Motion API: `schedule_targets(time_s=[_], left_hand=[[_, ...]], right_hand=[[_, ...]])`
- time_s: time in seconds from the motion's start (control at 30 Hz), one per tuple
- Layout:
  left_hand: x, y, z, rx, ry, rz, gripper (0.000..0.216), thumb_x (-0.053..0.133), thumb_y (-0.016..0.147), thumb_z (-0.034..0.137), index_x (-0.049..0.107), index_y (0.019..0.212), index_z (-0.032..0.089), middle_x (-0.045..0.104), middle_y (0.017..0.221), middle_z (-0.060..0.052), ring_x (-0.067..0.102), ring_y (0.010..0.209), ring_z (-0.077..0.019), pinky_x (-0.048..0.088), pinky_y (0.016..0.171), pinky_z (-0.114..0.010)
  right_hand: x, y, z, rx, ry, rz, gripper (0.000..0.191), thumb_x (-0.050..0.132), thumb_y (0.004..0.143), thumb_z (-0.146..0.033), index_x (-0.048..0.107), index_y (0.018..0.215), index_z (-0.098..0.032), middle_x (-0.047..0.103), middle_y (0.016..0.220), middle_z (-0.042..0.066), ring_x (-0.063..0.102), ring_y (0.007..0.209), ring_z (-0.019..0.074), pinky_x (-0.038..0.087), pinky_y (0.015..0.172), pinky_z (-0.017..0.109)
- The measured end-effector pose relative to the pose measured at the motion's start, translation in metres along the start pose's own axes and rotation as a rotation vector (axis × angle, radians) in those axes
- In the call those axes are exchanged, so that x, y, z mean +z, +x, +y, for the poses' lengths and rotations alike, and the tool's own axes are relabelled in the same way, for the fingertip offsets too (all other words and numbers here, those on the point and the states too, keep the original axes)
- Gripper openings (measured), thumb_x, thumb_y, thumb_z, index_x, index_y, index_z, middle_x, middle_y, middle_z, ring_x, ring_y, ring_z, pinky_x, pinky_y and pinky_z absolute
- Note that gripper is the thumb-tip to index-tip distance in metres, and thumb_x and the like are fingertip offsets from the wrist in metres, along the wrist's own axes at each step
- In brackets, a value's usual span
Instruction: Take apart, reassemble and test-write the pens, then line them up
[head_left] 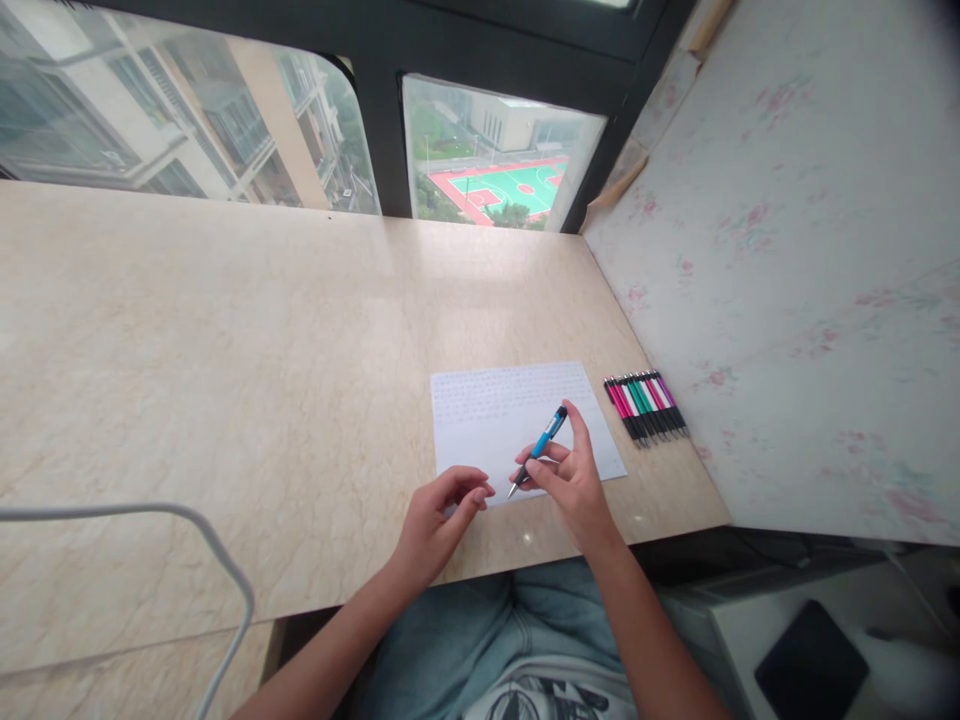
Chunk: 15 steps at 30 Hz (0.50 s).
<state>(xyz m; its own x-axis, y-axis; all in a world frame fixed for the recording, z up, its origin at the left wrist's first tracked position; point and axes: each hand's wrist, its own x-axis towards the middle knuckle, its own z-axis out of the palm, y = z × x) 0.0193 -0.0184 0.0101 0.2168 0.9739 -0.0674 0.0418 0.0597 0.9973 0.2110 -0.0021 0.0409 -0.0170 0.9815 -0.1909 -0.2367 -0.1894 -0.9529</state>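
My right hand [574, 478] is closed on a blue pen [541, 444], tip pointing down-left just above a white sheet of paper [495, 410] with faint handwriting along its top. My left hand [442, 510] rests beside the sheet's lower left corner, fingers curled with thumb and fingertips pinched near the paper's edge; nothing shows in it. Both hands hover over the near edge of the beige marble desk [225, 380].
A row of several pens [646, 405] with pink, green and white barrels lies to the right of the paper, near the floral-papered wall [787, 250]. Windows [495, 160] run along the back. A white cable [187, 530] loops at the lower left. A dark pad [814, 665] lies low right.
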Motion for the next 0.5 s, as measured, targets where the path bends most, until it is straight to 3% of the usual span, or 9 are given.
schedule_targets(time_s=[0.27,0.5], left_hand=[[-0.0010,0.0002,-0.0015,0.032,0.105,0.000,0.018,0.058,0.090,0.034,0.065,0.097,0.019,0.073,0.086,-0.005,0.067,0.075,-0.0170,0.052,0.070,-0.029],[0.0001,0.0010,0.0025,0.065,0.189,-0.009,0.015,0.058,0.089,0.031,0.065,0.094,0.019,0.074,0.084,-0.004,0.067,0.075,-0.0165,0.051,0.069,-0.027]], right_hand=[[-0.0073,0.0029,0.0105,-0.044,0.056,0.159,0.093,0.072,0.080,-0.029,0.011,0.150,-0.031,0.071,0.087,0.001,0.069,0.071,0.0180,0.057,0.068,0.035],[-0.0073,0.0021,0.0100,-0.028,0.076,0.160,0.095,0.073,0.079,-0.029,0.011,0.150,-0.034,0.071,0.088,0.000,0.068,0.074,0.0172,0.057,0.071,0.036]])
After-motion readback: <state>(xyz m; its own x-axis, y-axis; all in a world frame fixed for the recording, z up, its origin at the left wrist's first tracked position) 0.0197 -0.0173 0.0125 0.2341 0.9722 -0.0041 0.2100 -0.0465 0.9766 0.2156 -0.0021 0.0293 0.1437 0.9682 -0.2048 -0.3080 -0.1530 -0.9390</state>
